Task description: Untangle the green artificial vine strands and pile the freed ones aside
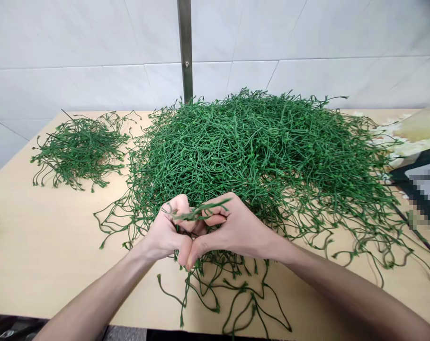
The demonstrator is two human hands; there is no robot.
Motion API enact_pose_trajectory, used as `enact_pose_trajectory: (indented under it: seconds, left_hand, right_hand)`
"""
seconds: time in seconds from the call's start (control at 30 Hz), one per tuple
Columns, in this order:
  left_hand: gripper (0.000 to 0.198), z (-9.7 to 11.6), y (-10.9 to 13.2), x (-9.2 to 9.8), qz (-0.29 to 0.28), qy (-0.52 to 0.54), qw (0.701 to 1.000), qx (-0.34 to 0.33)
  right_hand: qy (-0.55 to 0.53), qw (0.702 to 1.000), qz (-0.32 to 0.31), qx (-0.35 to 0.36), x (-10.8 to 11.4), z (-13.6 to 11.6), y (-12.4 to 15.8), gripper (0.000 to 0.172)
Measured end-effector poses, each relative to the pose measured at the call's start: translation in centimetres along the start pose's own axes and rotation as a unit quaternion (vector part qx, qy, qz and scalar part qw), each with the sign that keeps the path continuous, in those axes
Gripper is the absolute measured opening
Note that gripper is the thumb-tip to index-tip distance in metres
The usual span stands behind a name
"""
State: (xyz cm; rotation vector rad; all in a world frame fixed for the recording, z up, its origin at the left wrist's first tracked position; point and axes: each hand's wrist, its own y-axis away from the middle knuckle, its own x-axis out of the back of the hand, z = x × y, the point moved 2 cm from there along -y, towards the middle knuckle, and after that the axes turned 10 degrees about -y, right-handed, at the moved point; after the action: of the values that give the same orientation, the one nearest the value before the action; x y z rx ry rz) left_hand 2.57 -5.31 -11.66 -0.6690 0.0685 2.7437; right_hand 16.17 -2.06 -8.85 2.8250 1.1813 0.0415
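Two hands meet knuckle to knuckle at the near middle of the surface (40,265). The left hand (167,234) and the right hand (236,229) are each curled shut, pinching one thin green sprig (201,211) that lies across their fingertips. Just beyond them rises a large heap (264,151) of wiry, rubbery-looking green stems with small knobs. Its loose strands trail under the wrists as far as the near edge. A small pile (80,151) of the same stems lies far left, apart from the heap. Bare pale wood-grain board spreads across the near left. At the right edge a dark flat object (403,177) carries a blurred patch, so any writing cannot be read. A metal post (185,47) stands against the white tiled wall (76,47).
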Motion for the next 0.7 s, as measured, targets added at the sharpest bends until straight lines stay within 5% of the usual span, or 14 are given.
enact_pose_trajectory:
  seconds: [0.1,0.27,0.37,0.47,0.7]
  left_hand:
    - [0.075,0.2,-0.2,-0.1,0.015,0.016,1.0,0.014]
    - [0.073,1.6,-1.0,1.3,0.188,-0.027,0.981,-0.051]
    - [0.06,2.1,-1.3,1.1,0.158,-0.038,0.985,-0.049]
    - [0.039,1.9,-1.4,0.5,0.111,-0.027,0.993,-0.023]
    - [0.023,1.5,-1.4,0.8,0.164,-0.033,0.986,0.005]
  right_hand:
    - [-0.054,0.998,-0.003,0.023,-0.3,0.0,0.2,0.061]
    - [0.011,0.965,0.18,0.19,1.4,-1.8,0.4,0.071]
    - [0.097,0.957,0.191,0.198,2.7,-3.1,0.3,0.063]
    - [0.225,0.932,0.2,0.2,3.7,-3.9,0.2,0.033]
    - [0.397,0.863,0.267,0.165,5.4,-3.9,0.2,0.024]
